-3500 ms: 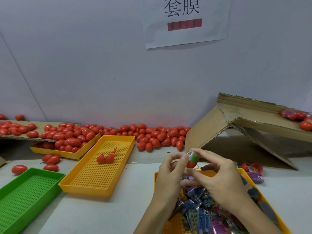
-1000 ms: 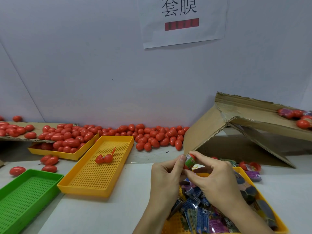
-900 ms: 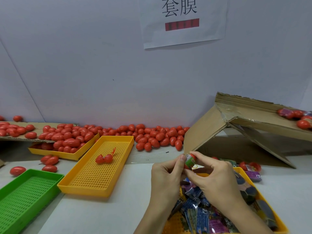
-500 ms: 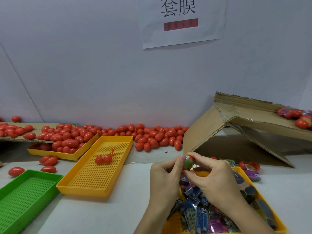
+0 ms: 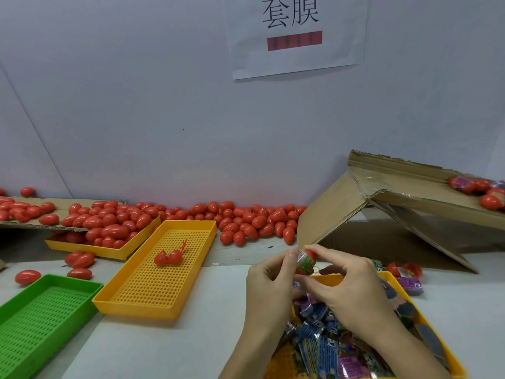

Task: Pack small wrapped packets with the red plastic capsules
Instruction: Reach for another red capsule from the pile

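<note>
A red capsule (image 5: 307,262) with a green wrapped packet pressed into it sits pinched between both hands, raised just above the far end of the yellow tray of packets (image 5: 437,348). The left hand (image 5: 269,280) grips it with thumb and forefinger from the left; the right hand (image 5: 345,283) curls round it from the right. To close it well, the packet should probably be tucked fully inside before the halves are squeezed together, or a corner may jam the seam. Another open capsule (image 5: 168,258) lies in the middle yellow tray (image 5: 153,303); a heap of closed capsules (image 5: 246,220) lines the wall across the surface (image 5: 177,340).
</note>
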### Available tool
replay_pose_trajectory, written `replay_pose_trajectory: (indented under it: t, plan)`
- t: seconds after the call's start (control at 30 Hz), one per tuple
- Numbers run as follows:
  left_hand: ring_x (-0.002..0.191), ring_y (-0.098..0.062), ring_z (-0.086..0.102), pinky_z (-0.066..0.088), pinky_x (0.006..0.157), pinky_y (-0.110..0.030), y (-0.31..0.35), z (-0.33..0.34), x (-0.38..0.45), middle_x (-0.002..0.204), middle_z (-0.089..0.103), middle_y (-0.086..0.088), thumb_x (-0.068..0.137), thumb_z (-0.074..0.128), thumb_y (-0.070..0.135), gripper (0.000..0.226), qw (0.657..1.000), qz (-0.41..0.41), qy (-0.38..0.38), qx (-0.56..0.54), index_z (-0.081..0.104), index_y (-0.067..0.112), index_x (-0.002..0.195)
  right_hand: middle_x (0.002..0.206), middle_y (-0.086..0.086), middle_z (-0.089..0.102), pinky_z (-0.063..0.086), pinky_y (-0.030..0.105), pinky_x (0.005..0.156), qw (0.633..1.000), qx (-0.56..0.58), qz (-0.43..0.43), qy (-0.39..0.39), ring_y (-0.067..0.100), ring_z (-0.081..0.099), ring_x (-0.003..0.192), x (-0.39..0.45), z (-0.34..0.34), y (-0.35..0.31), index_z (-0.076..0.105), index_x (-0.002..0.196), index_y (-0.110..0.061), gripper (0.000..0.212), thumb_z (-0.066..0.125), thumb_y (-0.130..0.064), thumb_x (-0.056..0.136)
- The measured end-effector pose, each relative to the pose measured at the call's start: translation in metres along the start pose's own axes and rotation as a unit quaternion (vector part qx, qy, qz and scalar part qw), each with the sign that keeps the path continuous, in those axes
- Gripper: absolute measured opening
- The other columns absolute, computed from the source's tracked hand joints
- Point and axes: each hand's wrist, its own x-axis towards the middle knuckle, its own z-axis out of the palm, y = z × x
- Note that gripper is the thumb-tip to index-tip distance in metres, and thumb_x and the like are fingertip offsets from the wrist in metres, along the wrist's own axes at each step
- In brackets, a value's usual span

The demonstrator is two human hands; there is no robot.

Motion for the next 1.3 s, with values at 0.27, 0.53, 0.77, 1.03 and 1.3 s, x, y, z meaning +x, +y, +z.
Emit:
replay_pose_trajectory:
  t: [0.27, 0.53, 0.77, 1.03, 1.3]
  plan:
    - [0.084, -0.034, 0.073, 0.062, 0.072, -0.035, 0.003, -0.006, 0.003, 0.093, 0.073, -0.026, 0.097, 0.057, 0.03, 0.031, 0.986, -0.097, -0.067, -0.12, 0.078, 0.007, 0.094, 0.112, -0.02, 0.065, 0.051, 0.014, 0.089, 0.999, -0.027, -0.023, -0.02, -0.002, 0.06, 0.108, -0.003, 0.0, 0.004, 0.068, 0.123, -0.032, 0.051, 0.085, -0.018, 0.077]
    - [0.091, -0.033, 0.074, 0.062, 0.078, -0.04, 0.001, -0.003, 0.003, 0.099, 0.074, -0.022, 0.096, 0.061, 0.033, 0.031, 0.987, -0.086, -0.071, -0.111, 0.076, 0.006, 0.102, 0.105, -0.023, 0.063, 0.048, 0.01, 0.084, 0.999, -0.025, -0.022, 0.012, -0.002, 0.059, 0.106, -0.003, 0.002, 0.002, 0.065, 0.118, -0.041, 0.051, 0.084, -0.016, 0.077]
    - [0.08, -0.025, 0.073, 0.058, 0.066, -0.031, 0.0, -0.002, 0.0, 0.084, 0.075, -0.013, 0.092, 0.064, 0.036, 0.026, 0.997, -0.003, -0.075, 0.026, 0.073, 0.011, 0.097, 0.11, -0.028, 0.054, 0.044, 0.009, 0.084, 0.998, -0.058, -0.004, 0.0, -0.005, 0.051, 0.108, -0.003, 0.002, 0.005, 0.062, 0.128, -0.027, 0.052, 0.079, -0.016, 0.08]
    - [0.08, -0.029, 0.073, 0.06, 0.068, -0.032, 0.007, -0.003, 0.001, 0.09, 0.073, -0.026, 0.092, 0.061, 0.039, 0.04, 0.983, -0.109, -0.1, -0.113, 0.076, 0.002, 0.093, 0.117, -0.028, 0.063, 0.054, 0.025, 0.087, 0.998, 0.047, 0.027, 0.017, 0.002, 0.06, 0.113, -0.002, 0.001, 0.003, 0.06, 0.122, -0.048, 0.053, 0.081, -0.024, 0.079]
    - [0.079, -0.031, 0.072, 0.062, 0.066, -0.035, 0.007, -0.004, 0.004, 0.094, 0.073, -0.026, 0.089, 0.064, 0.031, 0.041, 0.983, -0.118, -0.061, -0.131, 0.07, -0.007, 0.104, 0.121, -0.015, 0.068, 0.062, 0.031, 0.073, 0.979, 0.178, 0.09, -0.038, 0.011, 0.069, 0.104, -0.002, -0.001, 0.006, 0.067, 0.114, -0.048, 0.046, 0.075, -0.031, 0.072]
